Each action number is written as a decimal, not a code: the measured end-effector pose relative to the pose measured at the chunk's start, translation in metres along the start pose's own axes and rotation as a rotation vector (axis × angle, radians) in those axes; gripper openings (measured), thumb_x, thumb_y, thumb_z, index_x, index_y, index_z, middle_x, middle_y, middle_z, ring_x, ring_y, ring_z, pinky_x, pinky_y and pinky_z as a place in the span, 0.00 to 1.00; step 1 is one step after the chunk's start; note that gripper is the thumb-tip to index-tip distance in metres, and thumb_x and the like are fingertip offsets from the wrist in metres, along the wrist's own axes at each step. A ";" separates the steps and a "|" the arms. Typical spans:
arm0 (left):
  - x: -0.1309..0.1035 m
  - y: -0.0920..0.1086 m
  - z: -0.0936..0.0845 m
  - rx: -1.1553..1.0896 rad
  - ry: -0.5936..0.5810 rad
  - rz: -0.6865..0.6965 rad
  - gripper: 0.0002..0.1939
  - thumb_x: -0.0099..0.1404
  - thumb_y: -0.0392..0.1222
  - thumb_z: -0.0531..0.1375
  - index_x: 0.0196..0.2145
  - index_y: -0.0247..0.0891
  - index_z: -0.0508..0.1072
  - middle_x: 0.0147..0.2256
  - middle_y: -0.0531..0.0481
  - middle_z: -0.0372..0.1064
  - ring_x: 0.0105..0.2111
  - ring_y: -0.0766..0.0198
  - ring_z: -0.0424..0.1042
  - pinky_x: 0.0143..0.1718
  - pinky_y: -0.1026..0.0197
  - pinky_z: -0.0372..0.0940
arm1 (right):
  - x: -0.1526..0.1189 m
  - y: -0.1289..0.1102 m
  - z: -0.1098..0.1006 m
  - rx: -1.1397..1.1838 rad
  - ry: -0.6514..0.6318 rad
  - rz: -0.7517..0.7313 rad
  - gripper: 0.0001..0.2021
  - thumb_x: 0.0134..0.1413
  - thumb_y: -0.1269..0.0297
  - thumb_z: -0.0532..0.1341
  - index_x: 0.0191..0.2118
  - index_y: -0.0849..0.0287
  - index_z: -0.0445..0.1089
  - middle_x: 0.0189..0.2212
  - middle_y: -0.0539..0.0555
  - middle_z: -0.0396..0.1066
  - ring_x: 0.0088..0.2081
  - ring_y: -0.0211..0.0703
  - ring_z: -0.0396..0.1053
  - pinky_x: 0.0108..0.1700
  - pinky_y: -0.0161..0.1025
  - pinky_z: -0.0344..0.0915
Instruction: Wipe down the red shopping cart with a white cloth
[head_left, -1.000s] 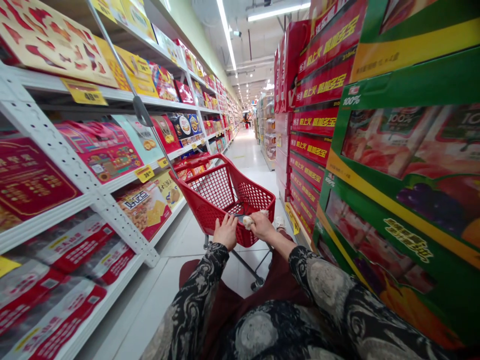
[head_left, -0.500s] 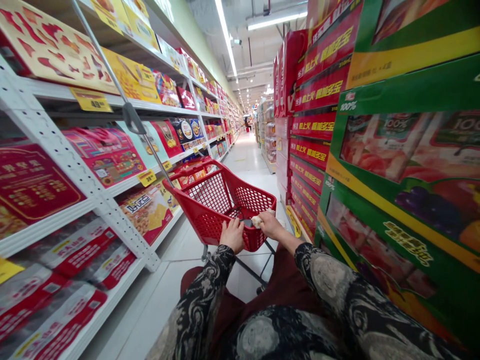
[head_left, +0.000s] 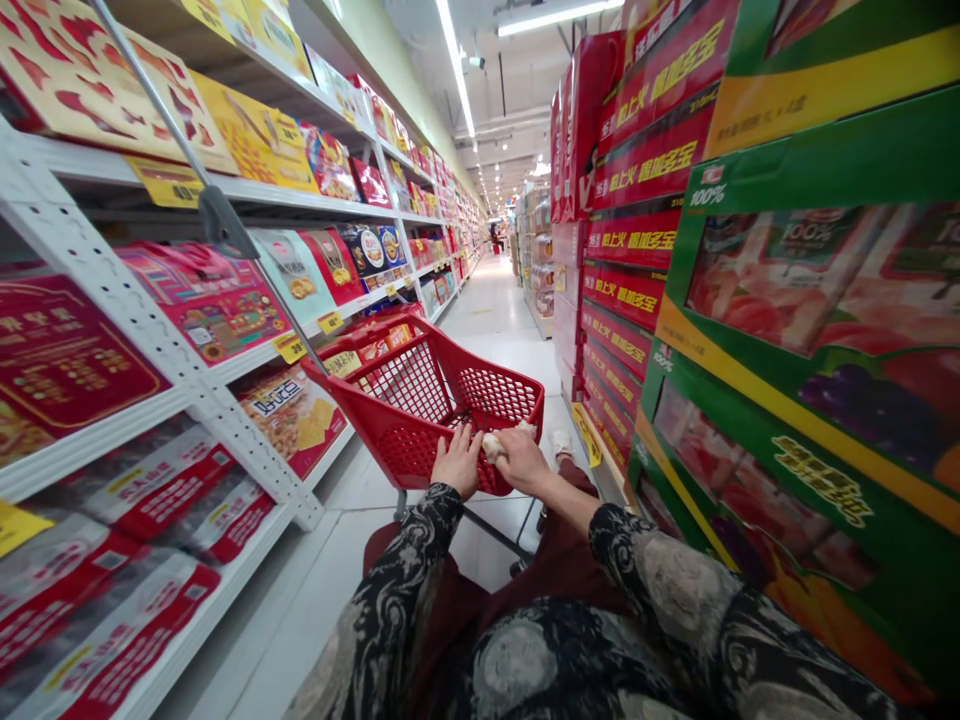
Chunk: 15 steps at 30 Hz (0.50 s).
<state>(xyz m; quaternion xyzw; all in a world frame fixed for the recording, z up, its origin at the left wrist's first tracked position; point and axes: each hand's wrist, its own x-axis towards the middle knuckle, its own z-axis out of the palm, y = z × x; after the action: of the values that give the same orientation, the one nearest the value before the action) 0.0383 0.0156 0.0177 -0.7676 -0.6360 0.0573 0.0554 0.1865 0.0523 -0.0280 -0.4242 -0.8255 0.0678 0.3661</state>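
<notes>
A red plastic shopping cart (head_left: pixel 390 440) with a lattice basket stands right in front of me, turned at an angle. My left hand (head_left: pixel 456 465) lies over its near rim, fingers stretched out and slightly apart. Beside it, my right hand (head_left: pixel 521 462) is closed at the same rim around a crumpled whitish thing (head_left: pixel 493 447), which sticks out on both sides of the fist; its kind is unclear. Whether the right fingers also grip the rim is hidden. A thin metal rod (head_left: pixel 281 295) with a grey fitting (head_left: pixel 225 222) rises from the cart's left corner.
White shelves (head_left: pixel 255 530) with boxed snacks and yellow price tags line the left. Close on the right, green juice cartons (head_left: pixel 686 290) and red drink cases (head_left: pixel 622 290) are stacked high. Between them a pale tiled aisle (head_left: pixel 491 310) runs back to distant people.
My right hand has moved left along the rim, closer to my left hand, whose fingers are straighter now. The cart has shifted slightly left in view, and the rod's fitting has moved left.
</notes>
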 end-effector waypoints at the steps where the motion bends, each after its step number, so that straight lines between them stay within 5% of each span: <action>1: -0.001 -0.002 0.000 0.003 0.002 0.000 0.34 0.59 0.37 0.47 0.63 0.35 0.45 0.65 0.43 0.36 0.64 0.55 0.36 0.61 0.41 0.40 | -0.002 -0.004 0.002 0.000 -0.002 -0.032 0.18 0.48 0.71 0.55 0.48 0.63 0.65 0.43 0.58 0.68 0.45 0.46 0.62 0.52 0.44 0.54; 9: -0.002 -0.036 -0.005 0.021 0.016 -0.132 0.35 0.56 0.36 0.48 0.62 0.33 0.48 0.64 0.43 0.43 0.64 0.55 0.41 0.60 0.37 0.37 | 0.004 0.002 0.010 -0.029 -0.085 -0.144 0.19 0.51 0.76 0.57 0.50 0.64 0.65 0.42 0.59 0.69 0.44 0.45 0.64 0.51 0.44 0.58; 15: -0.002 -0.031 -0.006 -0.023 0.018 -0.113 0.37 0.53 0.37 0.50 0.62 0.35 0.47 0.64 0.44 0.43 0.63 0.54 0.41 0.60 0.36 0.38 | 0.005 0.020 0.005 0.046 -0.062 -0.179 0.16 0.52 0.75 0.55 0.48 0.63 0.67 0.41 0.58 0.70 0.44 0.45 0.64 0.51 0.44 0.59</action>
<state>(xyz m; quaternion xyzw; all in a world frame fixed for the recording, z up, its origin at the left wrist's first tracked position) 0.0090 0.0195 0.0289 -0.7316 -0.6783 0.0399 0.0557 0.1944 0.0698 -0.0375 -0.3381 -0.8693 0.0669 0.3544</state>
